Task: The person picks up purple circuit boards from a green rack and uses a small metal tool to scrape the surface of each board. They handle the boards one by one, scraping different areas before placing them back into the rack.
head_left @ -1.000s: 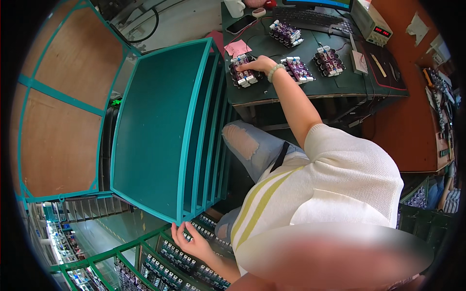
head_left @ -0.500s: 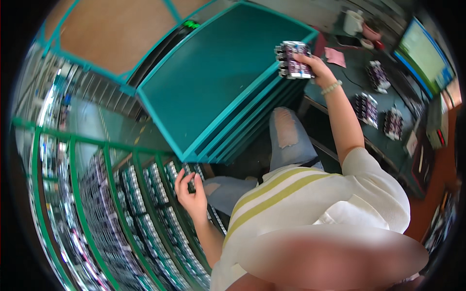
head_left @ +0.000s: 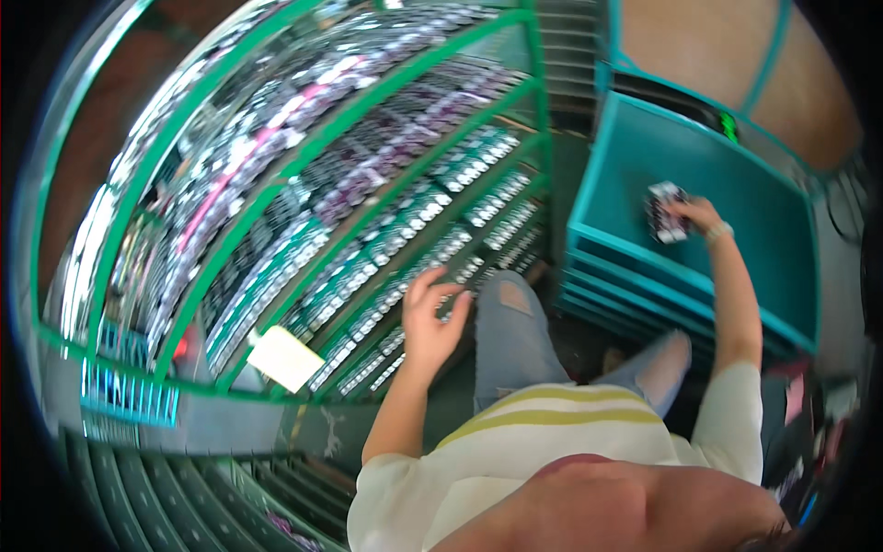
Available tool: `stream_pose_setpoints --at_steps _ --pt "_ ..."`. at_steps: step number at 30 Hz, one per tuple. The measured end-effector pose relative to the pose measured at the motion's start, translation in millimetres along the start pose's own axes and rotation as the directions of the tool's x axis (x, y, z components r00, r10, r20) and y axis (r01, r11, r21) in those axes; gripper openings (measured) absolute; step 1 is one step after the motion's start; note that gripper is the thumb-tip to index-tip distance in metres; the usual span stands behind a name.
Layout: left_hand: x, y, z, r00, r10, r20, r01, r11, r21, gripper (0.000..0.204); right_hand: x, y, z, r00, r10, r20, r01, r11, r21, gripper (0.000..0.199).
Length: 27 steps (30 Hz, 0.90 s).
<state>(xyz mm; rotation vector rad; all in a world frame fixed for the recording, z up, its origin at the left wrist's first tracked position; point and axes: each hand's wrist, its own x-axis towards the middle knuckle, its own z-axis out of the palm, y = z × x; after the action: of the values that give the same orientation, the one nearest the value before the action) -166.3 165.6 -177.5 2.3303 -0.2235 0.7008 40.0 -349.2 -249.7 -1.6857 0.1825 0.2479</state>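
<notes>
My right hand (head_left: 698, 215) is closed on a dark purple circuit board (head_left: 663, 219) with pale metal parts along its edges. Hand and board are above the teal top of a slatted cabinet (head_left: 622, 138); whether the board touches that top I cannot tell. A bead bracelet circles my right wrist. Nearer the green rack (head_left: 363, 227), my left hand (head_left: 431, 316) hangs with its fingers bent and apart, holding nothing. Rows of green boards (head_left: 405, 221) and purple boards (head_left: 368, 170) fill the rack's shelves behind it.
A pale yellow card (head_left: 285, 358) hangs on the rack's near end. Below it, at lower left, stands another dark slatted rack (head_left: 156, 497). A blue basket (head_left: 129, 403) lies at far left. Beyond the cabinet are tan panels (head_left: 699, 41) in teal frames.
My view and body have turned left toward the rack. My right hand, still gripping the circuit board, has gone from the cabinet's corner beside the desk to over its top. The monitor has left view.
</notes>
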Motion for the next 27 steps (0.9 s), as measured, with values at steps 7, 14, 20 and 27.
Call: stream_pose_setpoints --at_steps 7,14,20,27 --pt "79.9 38.5 -37.6 0.852 0.397 -0.342 -0.262 0.888 0.377 0.014 22.9 6.2 -37.8 0.962 0.151 -0.227 -0.240 0.864 -0.443 0.060" --pt "197.2 93.3 -92.8 0.509 0.744 -0.432 -0.124 0.560 0.819 0.025 26.2 -6.0 -58.9 0.916 -0.294 -0.274 -0.091 0.512 -0.854 0.075" --pt "248.3 159.7 -211.3 0.544 0.718 -0.433 0.026 0.502 0.865 0.019 20.2 -243.4 -27.2 0.826 -0.549 -0.129 0.363 0.692 -0.624 0.031" --pt "314.4 218.4 -348.6 0.789 0.509 -0.343 0.011 0.546 0.838 0.013 -51.5 -538.3 123.7 0.147 -0.922 0.359 0.953 0.035 -0.300 0.004"
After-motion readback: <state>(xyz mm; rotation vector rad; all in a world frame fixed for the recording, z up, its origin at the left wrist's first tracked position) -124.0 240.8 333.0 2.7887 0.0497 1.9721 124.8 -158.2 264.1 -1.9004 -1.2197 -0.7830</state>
